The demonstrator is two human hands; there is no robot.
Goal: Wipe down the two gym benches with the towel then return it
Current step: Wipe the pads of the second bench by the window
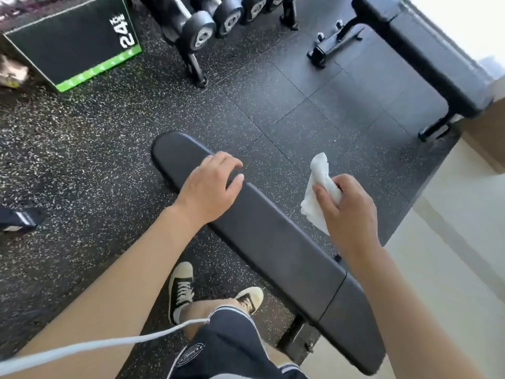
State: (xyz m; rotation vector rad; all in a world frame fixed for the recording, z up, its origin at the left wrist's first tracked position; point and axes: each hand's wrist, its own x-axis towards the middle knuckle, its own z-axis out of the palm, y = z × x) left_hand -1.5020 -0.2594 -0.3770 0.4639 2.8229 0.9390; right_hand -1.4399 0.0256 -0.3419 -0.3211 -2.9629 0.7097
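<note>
I pinch soft, light paper towel [318, 192] mid-wad, right hand [347, 212], centre-right | left hand [209, 187] relaxed on near bench [273, 242] pad.

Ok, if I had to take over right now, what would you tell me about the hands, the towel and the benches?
Left hand: rests on the near bench, fingers curled over its far edge.
Right hand: grips the white towel, held just off the bench's right side, not touching the pad.
Second bench: stands farther off at the upper right, nobody at it.
Done: cannot tell from this view whether the near bench has been wiped.
Left: wipe the near bench if needed, wipe the second bench, then put the towel back.
</note>
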